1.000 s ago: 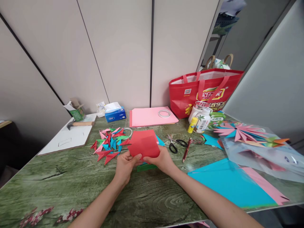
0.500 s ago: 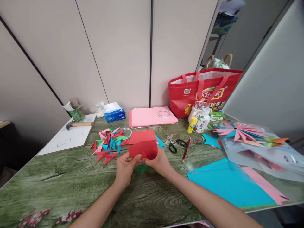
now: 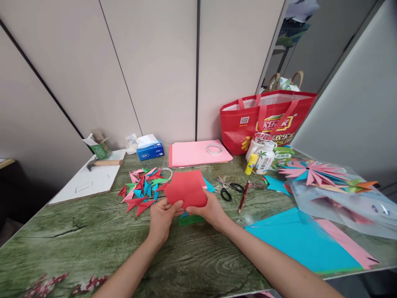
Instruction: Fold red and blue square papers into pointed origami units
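Note:
A piece of red paper (image 3: 186,194) is held between both hands, over the middle of the table. My left hand (image 3: 163,217) pinches its lower left edge, thumb on top. On the lower right, my right hand (image 3: 209,211) grips the same paper, with the thumb along its near edge. Beneath the paper, green paper (image 3: 189,220) and a bit of blue show; the rest of them is hidden. Folded paper pieces (image 3: 144,188) in red, pink, blue and green lie in a ring left of the hands. Scissors (image 3: 228,189) and a dark red pencil (image 3: 244,196) rest to the right.
Blue paper sheets (image 3: 300,240) lie at the right front, beside a plastic bag (image 3: 338,207) with a folded paper star (image 3: 313,170). Behind are pink sheets (image 3: 192,154), a tissue box (image 3: 150,150), a glue stick (image 3: 251,164), a red bag (image 3: 235,128) and a hammer (image 3: 105,163).
The red paper's near part, curled up before, now lies flatter against the sheet. Both hands stay on it, nearly in the same place, and more of the green paper shows below.

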`<state>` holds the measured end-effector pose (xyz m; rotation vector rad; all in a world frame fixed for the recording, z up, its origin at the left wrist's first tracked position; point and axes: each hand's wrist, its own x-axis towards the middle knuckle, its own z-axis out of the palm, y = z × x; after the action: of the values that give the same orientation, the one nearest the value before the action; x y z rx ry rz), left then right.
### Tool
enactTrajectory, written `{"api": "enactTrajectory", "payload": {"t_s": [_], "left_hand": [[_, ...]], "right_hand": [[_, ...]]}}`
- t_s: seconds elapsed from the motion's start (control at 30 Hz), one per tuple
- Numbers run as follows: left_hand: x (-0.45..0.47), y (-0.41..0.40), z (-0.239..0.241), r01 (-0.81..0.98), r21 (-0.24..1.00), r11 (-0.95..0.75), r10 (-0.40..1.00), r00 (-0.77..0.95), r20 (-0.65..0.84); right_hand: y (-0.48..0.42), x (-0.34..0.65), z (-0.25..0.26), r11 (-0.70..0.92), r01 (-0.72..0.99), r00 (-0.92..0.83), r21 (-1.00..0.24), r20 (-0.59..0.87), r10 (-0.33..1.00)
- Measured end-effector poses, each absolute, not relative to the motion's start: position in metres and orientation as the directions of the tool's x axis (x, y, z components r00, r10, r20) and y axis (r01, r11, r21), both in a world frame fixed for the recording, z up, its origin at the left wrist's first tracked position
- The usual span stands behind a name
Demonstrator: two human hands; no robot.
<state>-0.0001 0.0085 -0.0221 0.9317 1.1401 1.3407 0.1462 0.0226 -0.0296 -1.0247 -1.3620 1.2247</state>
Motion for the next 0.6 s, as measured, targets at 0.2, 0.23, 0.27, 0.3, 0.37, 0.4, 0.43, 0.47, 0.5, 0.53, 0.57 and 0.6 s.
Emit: {"api": "enactTrajectory", "payload": {"t_s": [0.2,0.23,0.27,0.3,0.37,0.4,0.43,0.47,0.5,0.53,0.57,0.6], "left_hand": [[0.002,0.006,-0.016,-0.167,0.984,0.06,0.997,0.049,-0.052],[0.002,0.006,-0.016,-0.155,0.986,0.067,0.997,0.041,-0.061],[0.002,0.006,-0.016,-0.147,0.986,0.075,0.997,0.026,-0.072],[0.002,0.007,-0.017,-0.144,0.986,0.083,0.997,0.01,-0.082],[0.003,0.007,-0.017,-0.154,0.984,0.094,0.995,-0.007,-0.096],[0.003,0.007,-0.016,-0.165,0.981,0.099,0.995,-0.004,-0.101],[0.003,0.007,-0.016,-0.18,0.978,0.104,0.995,0.009,-0.104],[0.002,0.007,-0.015,-0.198,0.974,0.11,0.994,0.03,-0.106],[0.002,0.007,-0.014,-0.218,0.969,0.117,0.993,0.057,-0.107],[0.001,0.007,-0.013,-0.238,0.963,0.127,0.99,0.089,-0.108],[0.001,0.007,-0.012,-0.258,0.956,0.137,0.987,0.12,-0.109],[0.0,0.007,-0.011,-0.279,0.949,0.148,0.983,0.15,-0.109]], "right_hand": [[0.023,0.148,-0.027,0.048,-0.08,-0.192,-0.996,0.063,0.979],[0.023,0.148,-0.026,0.04,-0.089,-0.207,-0.995,0.057,0.977],[0.023,0.149,-0.024,0.027,-0.099,-0.221,-0.995,0.048,0.974],[0.022,0.149,-0.023,0.012,-0.109,-0.232,-0.994,0.037,0.972],[0.022,0.15,-0.02,-0.02,-0.135,-0.246,-0.991,0.014,0.969],[0.023,0.151,-0.02,-0.036,-0.148,-0.252,-0.988,0.003,0.968],[0.023,0.152,-0.019,-0.049,-0.161,-0.262,-0.986,-0.006,0.965],[0.024,0.154,-0.019,-0.059,-0.172,-0.278,-0.983,-0.01,0.961],[0.025,0.155,-0.019,-0.066,-0.183,-0.295,-0.981,-0.009,0.956],[0.025,0.157,-0.019,-0.069,-0.193,-0.311,-0.979,-0.006,0.95],[0.026,0.158,-0.02,-0.069,-0.202,-0.323,-0.977,0.0,0.946],[0.027,0.16,-0.021,-0.067,-0.209,-0.33,-0.976,0.005,0.944]]}}
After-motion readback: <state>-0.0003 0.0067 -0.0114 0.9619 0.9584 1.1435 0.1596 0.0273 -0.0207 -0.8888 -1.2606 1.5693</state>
